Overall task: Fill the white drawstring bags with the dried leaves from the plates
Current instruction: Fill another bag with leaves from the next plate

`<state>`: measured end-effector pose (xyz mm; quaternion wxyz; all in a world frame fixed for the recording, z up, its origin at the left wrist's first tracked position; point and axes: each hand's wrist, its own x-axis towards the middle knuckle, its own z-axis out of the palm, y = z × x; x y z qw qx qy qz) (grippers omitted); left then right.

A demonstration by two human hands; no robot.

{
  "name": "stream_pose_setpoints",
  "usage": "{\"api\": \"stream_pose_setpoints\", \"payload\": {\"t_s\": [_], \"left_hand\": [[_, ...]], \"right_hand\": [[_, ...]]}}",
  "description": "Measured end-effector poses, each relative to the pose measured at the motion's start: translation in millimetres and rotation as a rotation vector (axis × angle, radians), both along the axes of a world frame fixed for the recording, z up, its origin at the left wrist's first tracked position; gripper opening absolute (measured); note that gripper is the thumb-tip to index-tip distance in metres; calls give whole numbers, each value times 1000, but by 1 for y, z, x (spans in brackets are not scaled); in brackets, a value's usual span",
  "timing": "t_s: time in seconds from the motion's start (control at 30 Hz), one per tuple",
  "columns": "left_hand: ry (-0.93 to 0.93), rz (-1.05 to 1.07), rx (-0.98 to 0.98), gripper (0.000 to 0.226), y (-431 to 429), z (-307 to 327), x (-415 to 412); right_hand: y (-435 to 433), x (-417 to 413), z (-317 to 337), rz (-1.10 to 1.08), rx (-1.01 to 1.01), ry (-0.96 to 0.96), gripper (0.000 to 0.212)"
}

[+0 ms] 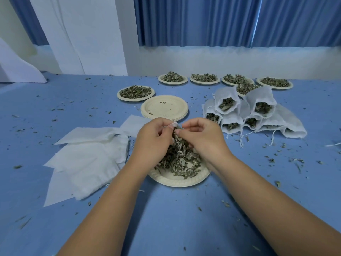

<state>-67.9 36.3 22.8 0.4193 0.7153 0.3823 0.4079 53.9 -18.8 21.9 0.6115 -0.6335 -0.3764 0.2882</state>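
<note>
Both left hand [153, 138] and right hand [203, 139] pinch crinkled dried leaves [181, 156] above a round plate [177, 182].

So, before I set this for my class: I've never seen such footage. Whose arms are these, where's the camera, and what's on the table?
No machine here: a person wears a camera on the head, looking down at their hands. The left hand and right hand pinch a clump of dried leaves over the near plate. On the blue table lie flat empty bags to the left, filled bags piled to the right, a stack of empty plates behind the hands, and more plates of leaves further back.
</note>
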Motion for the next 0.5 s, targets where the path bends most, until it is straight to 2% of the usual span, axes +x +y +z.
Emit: {"api": "stream_pose_setpoints", "payload": {"t_s": [0.07,0.2,0.27,0.4,0.5], "left_hand": [[-67,-5,-48,13,0,2,-1],[-162,-46,-150,16,2,6,-5],[-150,-35,-123,15,2,7,-5],[-5,21,142,14,0,2,-4],[151,-76,364,14,-7,0,-3]], "right_hand": [[3,2,0,-9,-47,-21,23],[2,1,3,271,-111,249,16],[4,0,2,293,-88,290,14],[6,-2,-1,160,-58,289,9],[10,-2,-5,-3,-118,121,16]]}}
